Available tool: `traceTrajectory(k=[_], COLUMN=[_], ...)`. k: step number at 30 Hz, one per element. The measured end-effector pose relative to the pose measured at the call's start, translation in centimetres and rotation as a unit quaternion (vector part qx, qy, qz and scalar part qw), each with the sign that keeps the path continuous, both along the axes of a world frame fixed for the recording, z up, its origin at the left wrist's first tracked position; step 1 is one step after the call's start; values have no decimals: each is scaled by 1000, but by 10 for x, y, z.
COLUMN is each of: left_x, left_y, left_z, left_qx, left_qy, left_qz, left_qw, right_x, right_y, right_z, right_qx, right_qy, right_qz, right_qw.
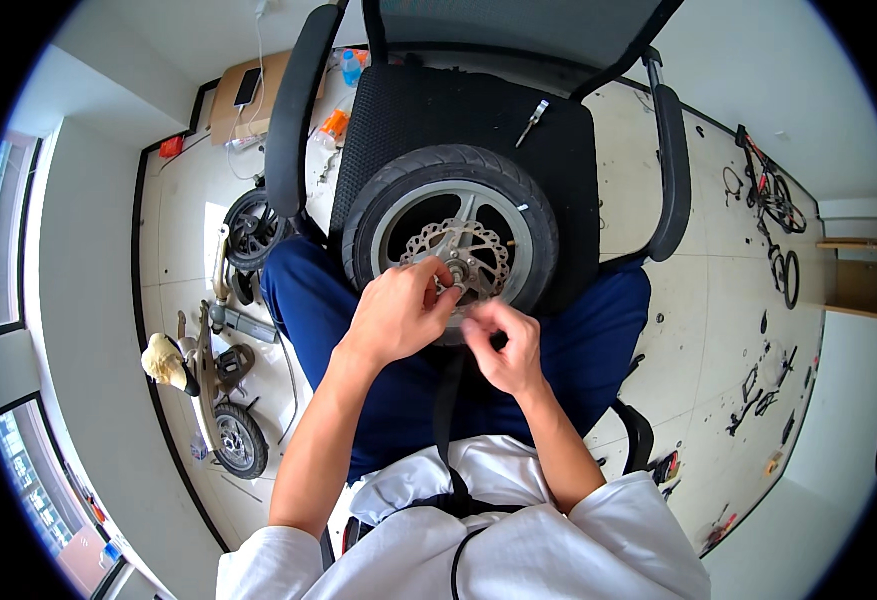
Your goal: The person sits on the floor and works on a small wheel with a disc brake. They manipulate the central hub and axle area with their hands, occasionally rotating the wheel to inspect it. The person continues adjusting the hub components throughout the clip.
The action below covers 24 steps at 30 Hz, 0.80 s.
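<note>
A wheel [531, 257] with a black tyre, grey spoked rim and silver brake disc [492, 262] lies flat on the black chair seat [409, 108] in front of me. My left hand [402, 308] is over the near left side of the disc, its thumb and forefinger closed around the axle at the hub. My right hand [505, 343] hovers by the near rim, fingers curled together in a pinch. Motion smears its fingertips, so whatever they hold cannot be made out. Farther back on the seat rests a small tool [532, 124] with a thin shaft and pale handle.
Chair armrests [672, 175] flank the wheel. Left on the floor are a partly dismantled scooter [206, 370], another small wheel [252, 230], and a cardboard sheet [227, 112] bearing a phone [248, 88]. Bicycles [774, 195] and scattered parts [754, 395] lie to the right.
</note>
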<state>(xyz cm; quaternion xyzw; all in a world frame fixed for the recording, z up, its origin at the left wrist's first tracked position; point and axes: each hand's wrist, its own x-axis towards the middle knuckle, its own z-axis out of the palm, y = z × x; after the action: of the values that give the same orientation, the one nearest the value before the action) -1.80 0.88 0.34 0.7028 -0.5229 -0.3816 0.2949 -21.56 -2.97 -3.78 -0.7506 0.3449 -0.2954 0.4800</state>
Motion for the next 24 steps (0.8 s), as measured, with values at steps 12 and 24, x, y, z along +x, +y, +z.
traceTrajectory(k=[12,24], left_x=[-1,-2], left_y=[0,0], left_z=[-1,-10], left_qx=[2,-28], left_qy=[-11,-17], left_qz=[-3,3], left_qw=[1000,999], right_x=[5,-50], right_y=[-11,42], right_z=[9,-22], right_qx=[41,39], right_qy=[-2,158], right_qz=[-5,13], right_qw=[999,987])
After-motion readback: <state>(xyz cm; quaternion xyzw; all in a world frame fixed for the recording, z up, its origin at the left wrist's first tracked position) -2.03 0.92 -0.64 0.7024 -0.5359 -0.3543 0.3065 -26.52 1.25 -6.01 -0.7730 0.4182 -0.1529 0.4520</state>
